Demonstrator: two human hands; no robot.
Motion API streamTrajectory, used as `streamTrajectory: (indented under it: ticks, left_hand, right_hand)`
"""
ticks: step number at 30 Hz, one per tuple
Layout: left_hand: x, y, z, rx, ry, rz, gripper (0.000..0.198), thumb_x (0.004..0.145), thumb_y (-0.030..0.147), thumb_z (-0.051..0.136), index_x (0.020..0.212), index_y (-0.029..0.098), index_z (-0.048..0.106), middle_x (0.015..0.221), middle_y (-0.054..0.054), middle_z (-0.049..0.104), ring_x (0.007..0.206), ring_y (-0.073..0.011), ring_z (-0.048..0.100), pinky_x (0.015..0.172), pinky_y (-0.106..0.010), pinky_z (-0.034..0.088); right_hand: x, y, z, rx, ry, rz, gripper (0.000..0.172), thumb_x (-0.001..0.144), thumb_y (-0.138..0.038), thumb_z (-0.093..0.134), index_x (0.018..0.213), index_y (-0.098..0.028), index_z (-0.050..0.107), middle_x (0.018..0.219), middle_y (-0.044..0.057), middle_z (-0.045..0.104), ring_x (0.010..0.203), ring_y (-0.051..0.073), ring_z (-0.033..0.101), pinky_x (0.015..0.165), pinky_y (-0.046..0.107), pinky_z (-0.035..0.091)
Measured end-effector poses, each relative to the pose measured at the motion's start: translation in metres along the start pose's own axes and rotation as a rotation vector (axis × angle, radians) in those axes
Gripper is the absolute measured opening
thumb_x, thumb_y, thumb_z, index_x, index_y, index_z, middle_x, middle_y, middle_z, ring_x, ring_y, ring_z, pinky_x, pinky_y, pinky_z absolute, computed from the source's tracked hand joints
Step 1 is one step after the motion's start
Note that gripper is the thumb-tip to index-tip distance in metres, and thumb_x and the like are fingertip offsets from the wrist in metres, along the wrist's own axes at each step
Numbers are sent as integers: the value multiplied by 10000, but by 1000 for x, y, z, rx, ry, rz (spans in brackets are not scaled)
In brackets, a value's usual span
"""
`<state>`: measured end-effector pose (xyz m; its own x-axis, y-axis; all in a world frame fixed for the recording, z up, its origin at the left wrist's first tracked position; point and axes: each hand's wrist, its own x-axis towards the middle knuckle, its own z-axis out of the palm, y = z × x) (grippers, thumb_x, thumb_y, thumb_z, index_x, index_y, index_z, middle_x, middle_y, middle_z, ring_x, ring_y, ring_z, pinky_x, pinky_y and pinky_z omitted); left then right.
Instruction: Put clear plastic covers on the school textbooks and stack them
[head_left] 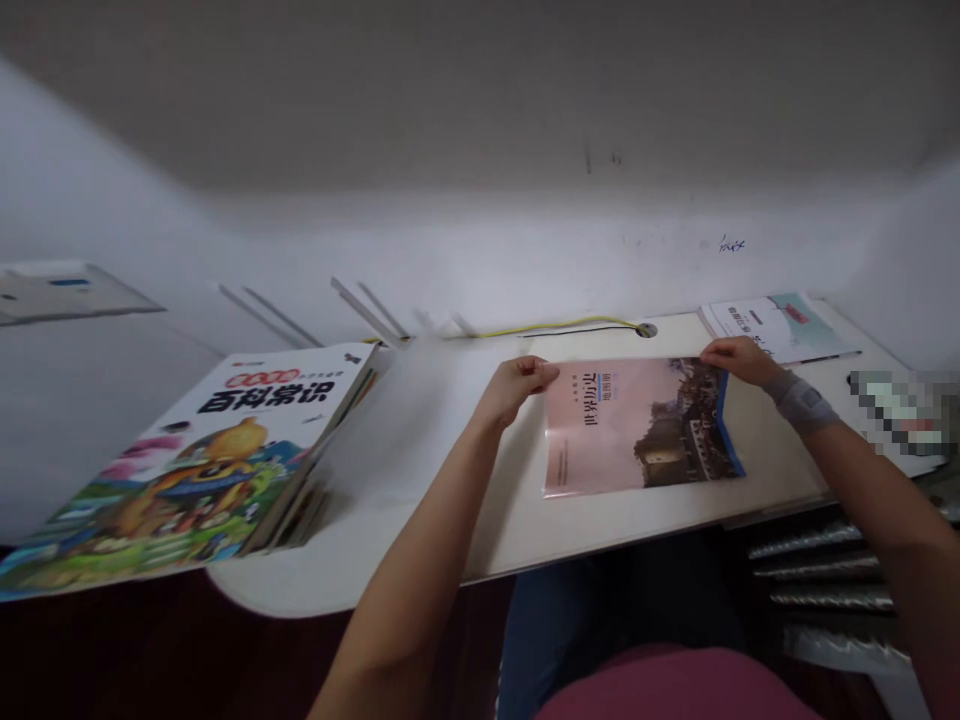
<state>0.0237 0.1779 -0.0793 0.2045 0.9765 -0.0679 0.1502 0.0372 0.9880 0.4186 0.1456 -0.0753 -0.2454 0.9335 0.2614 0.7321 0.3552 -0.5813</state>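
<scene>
A thin pink book with a dark building photo on its cover lies flat on the white desk. My left hand is closed in a pinch on the book's far left corner. My right hand grips the far right corner, fingers curled over the edge. A grey band sits on my right wrist.
A stack of colourful books leans tilted on the desk's left side. Another white and teal booklet lies at the far right by the wall. A yellow cable runs along the back edge to a desk hole. Metal ridged parts stand under the right side.
</scene>
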Motion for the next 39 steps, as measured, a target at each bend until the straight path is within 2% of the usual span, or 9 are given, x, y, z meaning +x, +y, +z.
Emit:
streamTrajectory:
  ticks: [5, 10, 13, 16, 19, 22, 26, 32, 39]
  left_hand:
    - [14, -17, 6, 136, 53, -47, 505, 586, 644, 631, 617, 142, 584, 621, -41, 605, 626, -153, 568, 626, -298, 454]
    - [28, -33, 17, 416, 163, -92, 398, 696, 529, 565, 574, 151, 563, 574, -60, 589, 633, -213, 588, 589, -311, 422]
    - [27, -34, 26, 603, 240, -59, 268, 699, 369, 600, 805, 127, 640, 866, -138, 664, 906, -306, 603, 751, -374, 442]
    - [22, -30, 46, 744, 297, 65, 465, 746, 257, 562, 1200, 165, 526, 1331, -159, 482, 1253, -311, 404, 988, -428, 334]
    - [17, -28, 72, 995, 96, 311, 467, 866, 283, 441, 1321, 183, 418, 1432, -129, 383, 1349, -284, 265, 1082, -478, 202]
    - [16, -29, 95, 1160, -143, 428, 418, 928, 409, 322, 1242, 193, 494, 1355, -123, 481, 1305, -298, 332, 1057, -540, 213]
    - [16, -36, 108, 1179, -183, 410, 434, 916, 468, 339, 1193, 191, 526, 1312, -135, 515, 1227, -299, 420, 1022, -544, 259]
    - [11, -49, 103, 1185, -114, 370, 520, 917, 461, 324, 1338, 166, 403, 1437, -153, 378, 1319, -338, 294, 1046, -555, 191]
    - [9, -52, 70, 1135, 72, 286, 446, 908, 440, 331, 1212, 178, 525, 1315, -162, 495, 1229, -312, 402, 1015, -491, 232]
  right_hand:
    - [4, 11, 15, -56, 143, 220, 577, 788, -672, 386, 614, -158, 582, 527, -10, 496, 545, 122, 449, 531, 243, 346]
    - [21, 29, 42, -162, 45, 328, 599, 799, -651, 381, 481, -163, 521, 419, -16, 400, 484, 118, 409, 475, 248, 278]
    - [31, 35, 53, -251, -24, 359, 531, 770, -579, 492, 450, -157, 540, 421, 9, 452, 518, 134, 460, 495, 253, 283]
    - [38, 37, 58, -336, -81, 366, 461, 763, -511, 535, 490, -146, 599, 474, 41, 543, 560, 144, 509, 516, 252, 300]
    - [41, 37, 57, -408, -125, 358, 443, 772, -498, 533, 517, -148, 628, 478, 43, 565, 557, 145, 538, 515, 245, 321]
    - [38, 31, 53, -476, -116, 334, 443, 811, -508, 495, 619, -147, 665, 541, 64, 615, 599, 171, 586, 552, 251, 381]
    - [28, 4, 59, -558, -5, 220, 450, 908, -436, 371, 1054, -96, 627, 1048, 210, 650, 1020, 285, 583, 848, 373, 418]
    - [5, -20, 99, -559, -190, -66, 548, 904, -497, 381, 1355, -186, 418, 1440, 131, 391, 1348, 250, 300, 1091, 423, 205]
    - [-36, 32, 73, -602, -150, 132, 605, 928, -490, 288, 1412, -130, 328, 1463, 195, 318, 1355, 312, 279, 1046, 518, 269]
